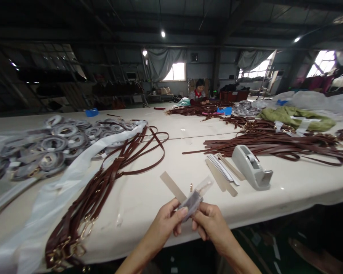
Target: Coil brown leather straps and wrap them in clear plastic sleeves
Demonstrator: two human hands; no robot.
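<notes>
My left hand and my right hand meet above the near edge of the white table. Both pinch a small clear plastic bag with a dark piece inside, its open end pointing up and to the right. A tan strip lies on the table just beyond my left hand. A small gold fitting stands close behind the bag.
A bundle of brown leather straps lies to the left, partly on clear plastic sheeting. Bagged coiled straps are piled far left. A grey tape dispenser and strips sit right. More straps spread beyond. A person sits at the far end.
</notes>
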